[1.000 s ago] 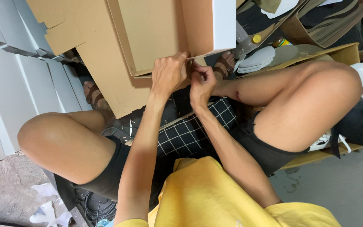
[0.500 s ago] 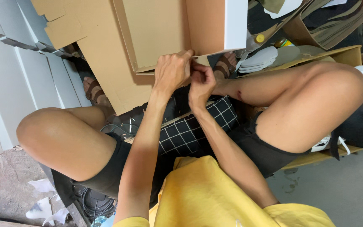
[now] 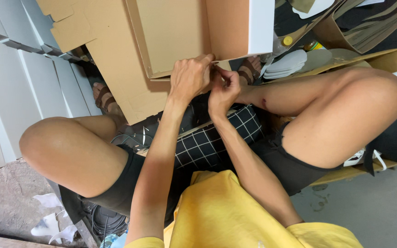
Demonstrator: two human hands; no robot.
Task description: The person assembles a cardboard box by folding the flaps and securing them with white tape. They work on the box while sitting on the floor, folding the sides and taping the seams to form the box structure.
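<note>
The cardboard box (image 3: 175, 36) stands open just beyond my knees, its plain brown inside facing me and a white outer panel (image 3: 260, 25) along its right side; its lower edge is where both my hands meet. My left hand (image 3: 190, 77) pinches that bottom edge, fingers curled over the lip and thumb beneath it. My right hand (image 3: 224, 87) is closed beside it, fingertips pressed together on something small at the same edge, touching my left hand; what it nips is too small to tell. Compared with half a second ago, the hands keep the same place on the edge, and my right fingers have drawn a little tighter against the left. A flat cardboard sheet (image 3: 102, 41) lies to the left of the box, beside pale wall panels (image 3: 19, 78). A black checked cloth (image 3: 212, 140) sits in my lap below the hands, and stacked white shoe soles (image 3: 288, 63) rest right of the box.
</note>
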